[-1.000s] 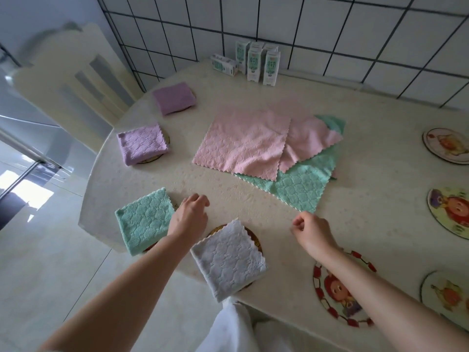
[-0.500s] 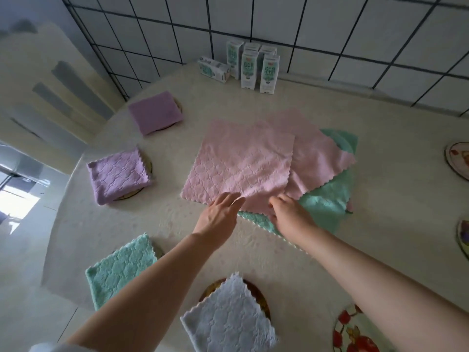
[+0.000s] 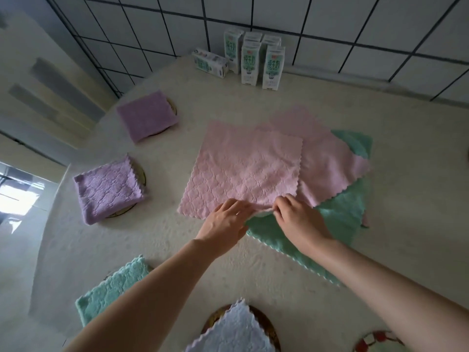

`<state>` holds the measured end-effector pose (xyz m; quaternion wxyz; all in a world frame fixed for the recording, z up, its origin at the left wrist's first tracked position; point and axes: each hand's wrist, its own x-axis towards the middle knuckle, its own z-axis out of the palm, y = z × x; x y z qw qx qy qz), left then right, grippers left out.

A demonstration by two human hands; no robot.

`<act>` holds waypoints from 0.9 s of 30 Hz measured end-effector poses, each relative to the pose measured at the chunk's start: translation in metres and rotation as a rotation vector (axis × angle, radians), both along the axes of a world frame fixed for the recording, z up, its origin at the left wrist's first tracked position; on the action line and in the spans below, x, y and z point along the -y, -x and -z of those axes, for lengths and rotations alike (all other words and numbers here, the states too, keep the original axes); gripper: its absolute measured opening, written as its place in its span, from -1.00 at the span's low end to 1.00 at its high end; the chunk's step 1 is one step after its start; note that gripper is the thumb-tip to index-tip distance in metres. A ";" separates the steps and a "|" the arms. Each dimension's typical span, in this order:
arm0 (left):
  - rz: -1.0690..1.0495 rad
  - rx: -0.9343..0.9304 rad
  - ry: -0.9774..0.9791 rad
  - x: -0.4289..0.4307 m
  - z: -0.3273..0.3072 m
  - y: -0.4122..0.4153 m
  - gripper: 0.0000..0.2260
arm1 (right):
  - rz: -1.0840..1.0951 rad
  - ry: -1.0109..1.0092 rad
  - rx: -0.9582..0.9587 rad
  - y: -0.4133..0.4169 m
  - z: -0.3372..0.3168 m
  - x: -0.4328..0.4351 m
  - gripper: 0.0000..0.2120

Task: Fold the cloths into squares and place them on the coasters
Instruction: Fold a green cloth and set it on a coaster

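A flat pink cloth tops a loose pile in the middle of the table, over a second pink cloth and a green cloth. My left hand and my right hand both pinch the top pink cloth's near corner, which is slightly lifted. Folded cloths sit on coasters: two purple ones at the left, a green one at the near left, a white one on a brown coaster at the front.
Several milk cartons stand at the back against the tiled wall. A red-rimmed picture coaster lies bare at the front right. A chair back stands beyond the table's left edge.
Both hands left the white folded cloth at the front, reached forward to the pile, and closed on the near corner of the top pink cloth. The view moved forward.
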<state>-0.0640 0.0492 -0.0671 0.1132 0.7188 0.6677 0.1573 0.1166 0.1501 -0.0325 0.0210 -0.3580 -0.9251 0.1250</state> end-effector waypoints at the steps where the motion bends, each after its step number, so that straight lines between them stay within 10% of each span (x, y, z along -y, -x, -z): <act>1: -0.007 0.015 -0.016 -0.002 -0.001 0.004 -0.62 | 0.009 -0.025 -0.023 -0.001 -0.006 -0.003 -0.95; 14: -0.589 0.228 0.008 -0.009 -0.039 0.095 -0.79 | 0.452 0.568 -0.456 0.018 -0.048 -0.056 -0.94; 27: -0.762 0.369 -0.198 -0.073 -0.139 0.081 -0.69 | 0.308 0.018 -0.436 0.030 -0.123 -0.111 -0.95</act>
